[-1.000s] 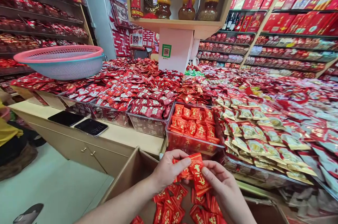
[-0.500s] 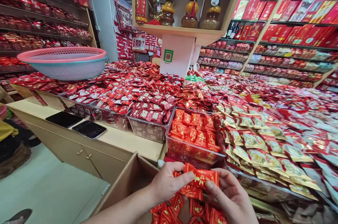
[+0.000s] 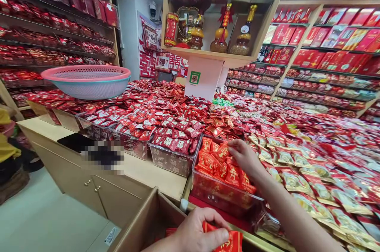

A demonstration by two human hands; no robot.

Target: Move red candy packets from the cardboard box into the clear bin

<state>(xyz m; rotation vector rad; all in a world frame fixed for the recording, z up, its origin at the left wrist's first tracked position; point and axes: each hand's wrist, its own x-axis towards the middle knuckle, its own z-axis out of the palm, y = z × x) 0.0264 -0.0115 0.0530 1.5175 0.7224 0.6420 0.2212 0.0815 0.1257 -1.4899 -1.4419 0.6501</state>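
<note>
My left hand (image 3: 200, 232) is closed on a small red packet with gold lettering (image 3: 233, 243), held above the open cardboard box (image 3: 148, 214) at the bottom of the view. My right hand (image 3: 245, 157) reaches over a clear plastic bin (image 3: 221, 200) filled with red packets of the same sort. Its fingertips pinch a red packet (image 3: 223, 151) at the top of that pile. Most of the box's contents are hidden behind my left hand and forearm.
Bins of maroon packets (image 3: 175, 135) stand left of the red one, and gold-and-red packets (image 3: 299, 177) are heaped on the right. A pink and blue basket (image 3: 89, 86) sits at the back left. A wooden display cabinet (image 3: 219, 54) overhangs the counter.
My right hand has left my left hand and moved up to the bin with a packet. My left hand has dropped lower, still gripping a packet. The view has tilted up.
</note>
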